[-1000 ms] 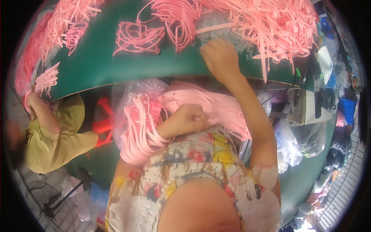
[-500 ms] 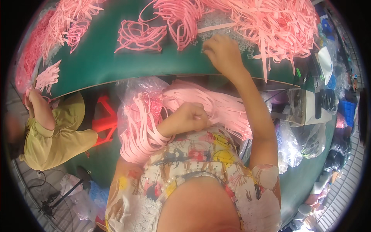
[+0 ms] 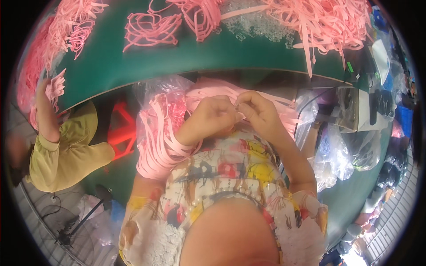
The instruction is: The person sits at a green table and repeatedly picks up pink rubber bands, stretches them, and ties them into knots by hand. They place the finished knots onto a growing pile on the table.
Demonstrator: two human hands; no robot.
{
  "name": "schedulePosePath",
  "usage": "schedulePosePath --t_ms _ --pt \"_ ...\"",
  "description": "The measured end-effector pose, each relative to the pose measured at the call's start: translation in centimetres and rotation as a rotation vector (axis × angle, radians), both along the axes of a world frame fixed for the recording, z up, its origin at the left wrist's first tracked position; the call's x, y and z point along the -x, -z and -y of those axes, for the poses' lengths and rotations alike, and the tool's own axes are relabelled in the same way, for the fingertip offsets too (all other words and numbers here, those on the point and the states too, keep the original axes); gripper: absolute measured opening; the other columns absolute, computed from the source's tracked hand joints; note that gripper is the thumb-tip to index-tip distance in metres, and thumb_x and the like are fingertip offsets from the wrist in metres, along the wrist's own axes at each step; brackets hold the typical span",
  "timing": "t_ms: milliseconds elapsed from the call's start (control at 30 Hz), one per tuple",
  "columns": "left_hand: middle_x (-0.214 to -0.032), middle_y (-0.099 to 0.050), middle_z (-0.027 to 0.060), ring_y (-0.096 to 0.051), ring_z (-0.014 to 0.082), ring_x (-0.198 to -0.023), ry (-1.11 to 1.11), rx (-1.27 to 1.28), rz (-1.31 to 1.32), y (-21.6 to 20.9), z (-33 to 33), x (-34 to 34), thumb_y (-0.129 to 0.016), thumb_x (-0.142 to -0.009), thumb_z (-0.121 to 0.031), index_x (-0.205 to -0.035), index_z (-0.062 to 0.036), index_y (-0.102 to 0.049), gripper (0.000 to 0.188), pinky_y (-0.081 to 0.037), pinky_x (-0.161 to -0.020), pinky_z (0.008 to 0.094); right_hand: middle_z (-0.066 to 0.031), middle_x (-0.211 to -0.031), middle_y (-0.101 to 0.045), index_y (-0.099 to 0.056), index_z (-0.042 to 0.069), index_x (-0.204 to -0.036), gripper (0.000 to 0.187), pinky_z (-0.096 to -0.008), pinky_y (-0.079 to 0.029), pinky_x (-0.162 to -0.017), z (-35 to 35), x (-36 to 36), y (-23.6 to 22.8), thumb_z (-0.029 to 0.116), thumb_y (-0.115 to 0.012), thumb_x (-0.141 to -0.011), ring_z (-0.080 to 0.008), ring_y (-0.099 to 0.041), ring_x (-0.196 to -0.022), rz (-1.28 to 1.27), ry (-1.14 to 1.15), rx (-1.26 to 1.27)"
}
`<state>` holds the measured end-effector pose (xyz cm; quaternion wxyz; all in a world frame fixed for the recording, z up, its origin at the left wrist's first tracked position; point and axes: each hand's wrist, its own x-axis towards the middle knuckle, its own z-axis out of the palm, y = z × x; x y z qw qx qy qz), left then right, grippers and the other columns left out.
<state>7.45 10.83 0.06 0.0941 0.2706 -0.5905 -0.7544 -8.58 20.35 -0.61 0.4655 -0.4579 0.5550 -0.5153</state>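
My left hand (image 3: pixel 211 119) and my right hand (image 3: pixel 258 114) meet in front of my chest, fingers pinched close together. A bit of pink strap (image 3: pixel 241 116) shows between them, in my left fingers. What my right fingertips pinch is too small to make out. Many looped pink straps (image 3: pixel 155 153) hang around my left forearm. Behind both hands a bundle of flat pink straps (image 3: pixel 211 86) lies below the table edge, partly hidden by them. Small clear plastic pieces (image 3: pixel 255 29) are heaped on the green table (image 3: pixel 177 62) beyond my hands.
A big tangle of pink straps (image 3: pixel 333 24) covers the table's far right. Two looser strap bundles (image 3: pixel 153 30) lie left of the clear pieces. Another person (image 3: pixel 73 146) sits at the left, by a red stool (image 3: pixel 122 131). Clear plastic bags (image 3: pixel 333 155) stand at right.
My right hand has come back from the clear plastic pieces on the table to meet my left hand. My left hand has risen slightly. The view has shifted a little.
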Motion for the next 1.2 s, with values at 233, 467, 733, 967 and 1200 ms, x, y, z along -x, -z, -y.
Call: schedulePosePath --t_ms 233,467,733,967,1200 --pt "-0.066 -0.058 0.0012 -0.051 0.0065 -0.057 0.071 -0.206 0.045 -0.8 -0.2 0.1 -0.066 -0.085 -0.016 -0.078 -0.0009 -0.062 0.017 -0.037 -0.051 0.0203 -0.0087 -0.085 -0.063 -0.058 -0.002 -0.095 0.008 -0.0273 -0.049 -0.072 -1.7 0.2 -0.1 0.005 -0.056 -0.090 -0.0138 -0.061 -0.080 -0.067 0.035 0.007" --pt "-0.080 -0.055 0.0018 -0.054 0.0096 -0.069 0.098 -0.220 0.015 -1.3 -0.2 -0.1 -0.055 -0.077 -0.003 -0.075 -0.0001 -0.062 0.008 -0.040 -0.061 0.0223 -0.0099 -0.086 -0.065 -0.061 -0.002 -0.094 0.010 -0.0288 -0.048 -0.071 -2.0 0.6 -0.3 0.004 -0.058 -0.087 -0.0168 -0.061 -0.078 -0.131 -0.006 0.033" --pt "-0.074 -0.054 0.0025 -0.052 0.0093 -0.065 0.108 -0.255 0.007 -1.2 0.0 0.0 -0.058 -0.076 -0.006 -0.075 0.0007 -0.062 0.008 -0.039 -0.058 0.0224 -0.0095 -0.080 -0.062 -0.061 -0.002 -0.094 0.011 -0.0284 -0.046 -0.067 -2.1 1.7 -0.6 0.005 -0.057 -0.087 -0.0151 -0.058 -0.072 -0.007 -0.183 -0.016" --pt "-0.072 -0.058 0.0028 -0.052 0.0101 -0.061 0.029 -0.137 0.037 -0.4 0.3 -0.1 -0.061 -0.077 -0.011 -0.083 0.0011 -0.061 0.013 -0.043 -0.056 0.0259 -0.0091 -0.079 -0.063 -0.061 -0.001 -0.095 0.012 -0.0279 -0.046 -0.067 -0.7 2.6 -0.4 0.007 -0.057 -0.087 -0.0136 -0.058 -0.074 -0.167 -0.207 -0.109" --pt "-0.083 -0.064 0.0095 -0.058 0.0185 -0.068 -0.022 0.558 -0.114 0.2 -0.2 0.0 -0.061 -0.075 -0.004 -0.091 -0.0005 -0.068 0.018 -0.045 -0.062 0.0288 -0.0086 -0.075 -0.064 -0.062 0.000 -0.097 0.017 -0.0276 -0.046 -0.062 -0.1 2.7 -1.1 0.010 -0.054 -0.088 -0.0116 -0.058 -0.066 -0.070 -0.252 -0.284"
